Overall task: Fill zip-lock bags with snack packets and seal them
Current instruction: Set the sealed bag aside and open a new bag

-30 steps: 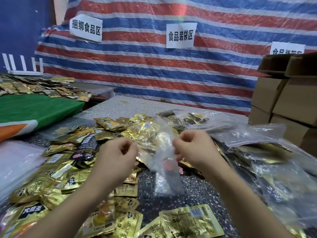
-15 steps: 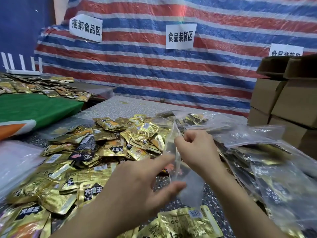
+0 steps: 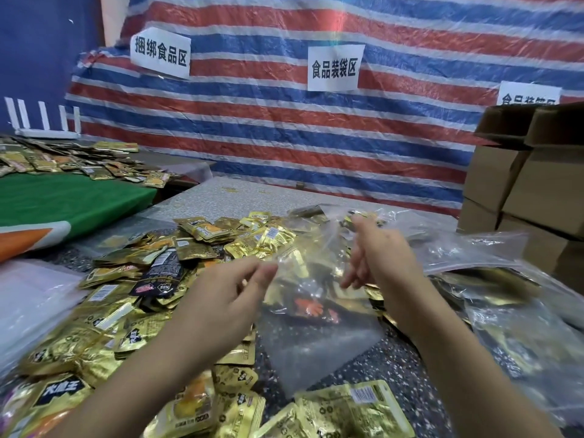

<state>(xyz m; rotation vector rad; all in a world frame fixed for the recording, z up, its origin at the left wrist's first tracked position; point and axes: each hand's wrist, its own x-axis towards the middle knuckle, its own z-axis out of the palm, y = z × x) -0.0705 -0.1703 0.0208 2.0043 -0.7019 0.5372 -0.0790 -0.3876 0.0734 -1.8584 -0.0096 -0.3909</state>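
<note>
While the left hand [image 3: 227,298] pinches the upper left edge of a clear zip-lock bag [image 3: 316,324] between thumb and forefinger at the centre of the head view, the right hand [image 3: 379,248] holds the bag's upper right edge, its lower fingers hanging loose; both grips are narrow, closed on the thin plastic. The bag hangs empty between the hands, its lower end reaching down to the speckled bench [image 3: 395,365]. Gold snack packets [image 3: 104,330] lie heaped across the left and lower part of the frame, one dark packet [image 3: 158,276] among them. Filled clear bags [image 3: 512,311] pile at the right edge. Cardboard boxes [image 3: 531,191] stand at upper right, before a striped tarpaulin [image 3: 284,128] bearing white signs [image 3: 335,69].
</note>
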